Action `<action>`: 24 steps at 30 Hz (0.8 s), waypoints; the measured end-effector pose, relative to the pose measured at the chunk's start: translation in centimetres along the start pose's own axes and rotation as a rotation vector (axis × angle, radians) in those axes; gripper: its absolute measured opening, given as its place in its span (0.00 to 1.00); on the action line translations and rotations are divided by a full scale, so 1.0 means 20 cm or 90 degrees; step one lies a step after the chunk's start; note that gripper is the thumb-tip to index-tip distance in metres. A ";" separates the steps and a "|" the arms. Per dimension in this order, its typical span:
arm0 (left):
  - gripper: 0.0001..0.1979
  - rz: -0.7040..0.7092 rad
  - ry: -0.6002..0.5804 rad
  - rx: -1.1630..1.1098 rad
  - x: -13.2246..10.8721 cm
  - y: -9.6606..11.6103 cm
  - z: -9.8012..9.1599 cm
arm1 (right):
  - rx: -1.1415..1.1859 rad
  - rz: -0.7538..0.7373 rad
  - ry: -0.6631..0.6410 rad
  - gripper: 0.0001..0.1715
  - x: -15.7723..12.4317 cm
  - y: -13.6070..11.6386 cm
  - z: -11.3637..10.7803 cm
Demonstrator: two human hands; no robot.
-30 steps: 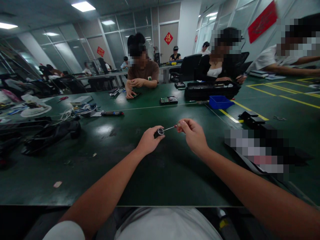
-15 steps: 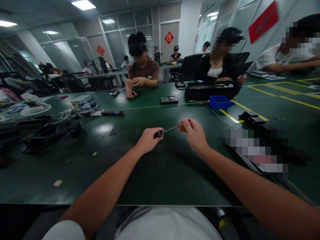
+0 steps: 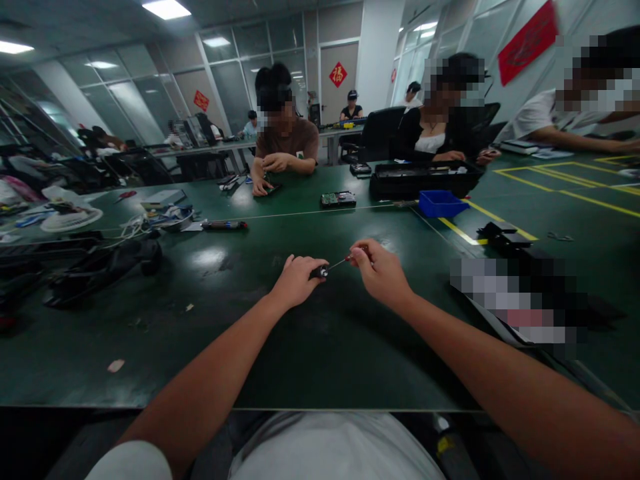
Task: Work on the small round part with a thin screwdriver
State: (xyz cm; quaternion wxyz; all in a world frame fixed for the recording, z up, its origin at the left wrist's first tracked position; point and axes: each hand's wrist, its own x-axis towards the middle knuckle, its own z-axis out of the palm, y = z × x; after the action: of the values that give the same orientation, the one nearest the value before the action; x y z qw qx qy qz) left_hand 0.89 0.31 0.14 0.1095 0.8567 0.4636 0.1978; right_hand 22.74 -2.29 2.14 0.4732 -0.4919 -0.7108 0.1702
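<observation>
Left hand [image 3: 299, 279] is gripping a small black cylindrical part [image 3: 319, 272] over the green table [image 3: 310, 363]; right hand [image 3: 379, 270] is pinching a thin screwdriver-like tool [image 3: 347, 258], its shaft pointing toward the part, contact unclear

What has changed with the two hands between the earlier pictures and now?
The right hand has moved slightly left, bringing the thin metal tool closer to the left hand. The black part there seems to have turned a little. Both hands kept their holds; the blue bin stayed in place.
</observation>
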 end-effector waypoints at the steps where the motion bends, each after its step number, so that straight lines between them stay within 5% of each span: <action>1: 0.16 -0.008 -0.002 -0.006 0.00 0.00 0.00 | -0.009 -0.001 0.000 0.12 0.00 0.00 0.00; 14: 0.17 -0.154 0.139 -0.198 0.01 -0.08 -0.05 | 0.036 0.043 0.029 0.15 0.00 0.05 0.01; 24: 0.11 -0.039 0.015 -0.063 0.00 -0.03 -0.06 | -0.068 0.046 -0.006 0.11 0.03 0.02 0.00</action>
State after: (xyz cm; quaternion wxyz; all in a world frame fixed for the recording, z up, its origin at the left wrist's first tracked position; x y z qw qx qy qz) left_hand -0.09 0.53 0.97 0.1522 0.8333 0.4805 0.2270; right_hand 22.95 -1.74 2.22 0.4362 -0.5411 -0.7029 0.1513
